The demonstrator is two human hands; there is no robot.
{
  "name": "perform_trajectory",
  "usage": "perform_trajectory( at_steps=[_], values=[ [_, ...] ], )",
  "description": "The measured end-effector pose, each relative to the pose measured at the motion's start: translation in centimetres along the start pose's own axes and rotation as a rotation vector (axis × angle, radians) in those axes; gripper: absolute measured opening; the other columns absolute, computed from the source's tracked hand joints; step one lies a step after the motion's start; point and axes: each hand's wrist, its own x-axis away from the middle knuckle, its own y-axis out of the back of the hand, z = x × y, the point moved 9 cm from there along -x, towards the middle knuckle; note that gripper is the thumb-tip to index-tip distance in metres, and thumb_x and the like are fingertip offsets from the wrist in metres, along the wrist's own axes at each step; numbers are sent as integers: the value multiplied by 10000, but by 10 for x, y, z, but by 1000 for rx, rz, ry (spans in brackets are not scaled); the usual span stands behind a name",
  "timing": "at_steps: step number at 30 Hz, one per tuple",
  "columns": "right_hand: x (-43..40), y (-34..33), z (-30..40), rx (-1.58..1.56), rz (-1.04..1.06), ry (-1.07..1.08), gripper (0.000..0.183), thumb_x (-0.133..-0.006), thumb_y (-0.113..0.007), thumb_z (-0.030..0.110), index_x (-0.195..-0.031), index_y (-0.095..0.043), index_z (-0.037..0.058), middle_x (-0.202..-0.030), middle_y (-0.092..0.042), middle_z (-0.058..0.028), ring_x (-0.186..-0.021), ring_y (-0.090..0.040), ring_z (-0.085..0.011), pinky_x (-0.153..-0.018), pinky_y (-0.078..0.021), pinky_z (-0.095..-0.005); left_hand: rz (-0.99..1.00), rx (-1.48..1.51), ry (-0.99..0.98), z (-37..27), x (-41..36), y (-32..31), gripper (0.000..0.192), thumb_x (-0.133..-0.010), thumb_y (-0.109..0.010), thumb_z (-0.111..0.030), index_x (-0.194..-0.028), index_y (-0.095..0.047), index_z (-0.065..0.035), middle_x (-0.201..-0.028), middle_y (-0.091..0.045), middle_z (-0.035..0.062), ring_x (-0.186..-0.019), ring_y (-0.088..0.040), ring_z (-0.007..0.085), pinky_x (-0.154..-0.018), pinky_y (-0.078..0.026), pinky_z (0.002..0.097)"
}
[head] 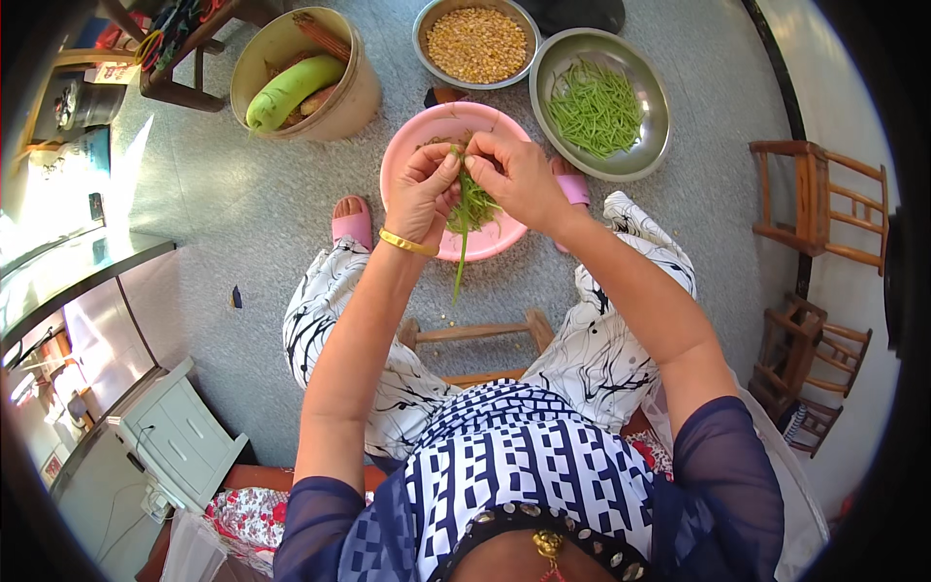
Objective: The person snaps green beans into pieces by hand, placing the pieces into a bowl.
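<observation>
Over a pink plastic basin (396, 156), my left hand (429, 185) pinches a long green bean pod (463, 240), which hangs down past the basin's near rim. My right hand (513, 174) meets it at the pod's upper end, thumb and forefinger pressed together there; the fingers partly hide that end. Beneath both hands lies a heap of green pods and scraps (476, 207) in the basin. To the right of the basin, a steel bowl (654, 138) holds many short green bean pieces (596, 109).
Another steel bowl (422, 36) contains yellow corn kernels (476, 45). A beige bucket (356, 94) holds a pale green gourd (294, 91) and corn cobs. Wooden chairs (807, 196) line the right wall. A low wooden stool (473, 332) is between my legs; a white cabinet (178, 436) stands lower left.
</observation>
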Motion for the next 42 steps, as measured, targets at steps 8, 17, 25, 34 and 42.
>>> perform_trajectory(
  at_steps=[8, 17, 25, 34, 42],
  values=[
    [1, -7, 2, 39, 21, 71, 108, -733, -500, 118, -720, -525, 14, -617, -540, -130, -568, -534, -265, -538, -405, -361, -30, 87, 63, -3, 1, -1, 90, -818, -534, -99, -906, -546, -87, -798, -552, -12, -631, -464, 55, -598, -429, 191],
    [25, -46, -2, 274, 243, 175, 106, -719, -509, 130, -735, -530, 28, -663, -532, -138, -614, -535, -317, -560, -417, -404, -165, 256, -178, -62, -9, 45, 120, -816, -546, -147, -928, -538, -104, -784, -540, -8, -640, -468, 78, -566, -411, 197],
    [46, -73, -48, 558, 449, 183, 88, -709, -500, 103, -726, -544, 29, -663, -549, -133, -632, -562, -305, -574, -444, -404, -241, 401, -273, -89, -3, 65, 130, -795, -574, -133, -918, -540, -108, -772, -555, 15, -746, -522, 139, -697, -453, 288],
    [50, -71, -97, 936, 491, 210, 75, -662, -518, 80, -681, -585, 54, -643, -586, -113, -621, -594, -265, -528, -448, -373, -146, 587, -351, -110, 2, 69, 142, -817, -539, -180, -941, -517, -116, -816, -529, 13, -740, -503, 130, -672, -441, 296],
    [46, -55, -105, 1109, 527, 135, 74, -645, -526, 72, -635, -599, 63, -630, -595, -113, -604, -601, -257, -517, -455, -363, 59, 623, -401, -136, 11, 57, 168, -841, -495, -186, -971, -532, -87, -801, -493, 7, -687, -442, 111, -628, -380, 255]
  ],
)
